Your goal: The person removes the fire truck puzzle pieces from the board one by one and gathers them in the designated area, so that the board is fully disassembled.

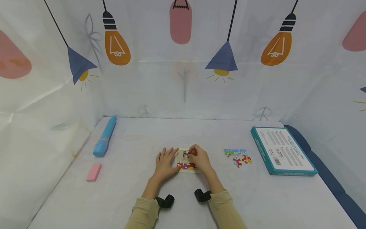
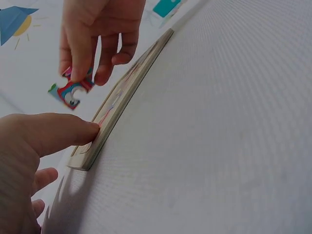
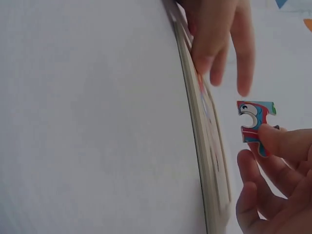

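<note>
A shallow wooden puzzle board [image 1: 179, 156] lies on the table between the two hands, with red car pieces fitted along its near side. My left hand [image 1: 165, 165] has its fingers spread beside the board. In the left wrist view, the thumb [image 2: 73, 130] rests on the board's edge. My right hand [image 1: 201, 160] is over the board's right part, pinching a puzzle piece [image 3: 258, 109] between thumb and forefinger. Red, blue and white with a cartoon eye, that piece is held above the board surface. Part of the board is hidden under the right hand.
Several loose puzzle pieces [image 1: 235, 153] lie right of the board. Farther right is a teal-edged box [image 1: 283, 149]. On the left are a blue microphone-shaped object [image 1: 105, 136] and a pink block [image 1: 93, 172]. A patterned white curtain [image 1: 160, 82] hangs behind the table.
</note>
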Motion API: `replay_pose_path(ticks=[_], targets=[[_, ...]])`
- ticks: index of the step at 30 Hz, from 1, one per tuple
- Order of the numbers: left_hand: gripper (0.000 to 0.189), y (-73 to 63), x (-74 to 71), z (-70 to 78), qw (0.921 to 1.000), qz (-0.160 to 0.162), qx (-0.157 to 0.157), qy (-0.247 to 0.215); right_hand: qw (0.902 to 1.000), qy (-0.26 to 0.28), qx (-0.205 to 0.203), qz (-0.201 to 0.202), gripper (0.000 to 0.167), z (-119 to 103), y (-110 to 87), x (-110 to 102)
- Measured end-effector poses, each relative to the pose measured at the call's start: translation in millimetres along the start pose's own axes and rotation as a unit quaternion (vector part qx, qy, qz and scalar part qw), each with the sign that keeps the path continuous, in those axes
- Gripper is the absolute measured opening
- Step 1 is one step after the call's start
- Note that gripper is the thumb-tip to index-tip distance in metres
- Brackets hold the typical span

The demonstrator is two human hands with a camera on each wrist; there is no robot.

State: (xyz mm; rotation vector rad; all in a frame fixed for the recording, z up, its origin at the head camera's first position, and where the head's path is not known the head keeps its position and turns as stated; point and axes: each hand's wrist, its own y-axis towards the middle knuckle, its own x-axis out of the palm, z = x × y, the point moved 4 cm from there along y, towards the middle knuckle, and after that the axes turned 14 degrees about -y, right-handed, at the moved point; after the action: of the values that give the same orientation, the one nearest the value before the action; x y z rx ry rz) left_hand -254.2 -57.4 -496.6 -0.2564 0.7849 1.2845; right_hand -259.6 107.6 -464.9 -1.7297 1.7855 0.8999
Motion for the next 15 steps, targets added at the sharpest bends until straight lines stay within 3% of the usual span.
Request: replay_pose_path(ticks=[15], targets=[[0.069, 0.3, 1.3, -2.6, 1.0000, -0.003, -0.006, 0.004, 0.9926, 0.024, 0.117, 0.020, 0.017, 55.2, -8.0, -41.9]])
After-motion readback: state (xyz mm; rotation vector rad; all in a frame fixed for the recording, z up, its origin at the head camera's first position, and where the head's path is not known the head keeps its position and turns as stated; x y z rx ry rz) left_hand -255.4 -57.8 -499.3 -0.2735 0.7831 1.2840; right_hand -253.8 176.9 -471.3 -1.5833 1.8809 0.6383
